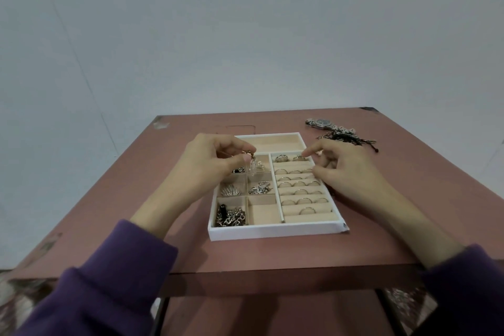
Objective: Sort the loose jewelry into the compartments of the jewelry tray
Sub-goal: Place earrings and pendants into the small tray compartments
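Head view: left fingers pinch a clear pendant; right fingers' hold is unclear.

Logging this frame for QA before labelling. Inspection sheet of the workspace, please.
Surface: reddish-brown table.
Job's things: white jewelry tray with beige lining; silver rings seated in its right-hand rolls; silver chain in the near-left compartment; silver wristwatch and tangle of dark cord bracelets loose on the table beyond the tray's far-right corner.
Clutter: nothing seen.
Grippers: left hand pinches a clear dangling earring above the far-left compartments; right hand over the ring rolls, index fingertip at the farthest roll, hold unclear.
Cables: nothing seen.
Surroundings: plain grey-white wall; purple sleeves.
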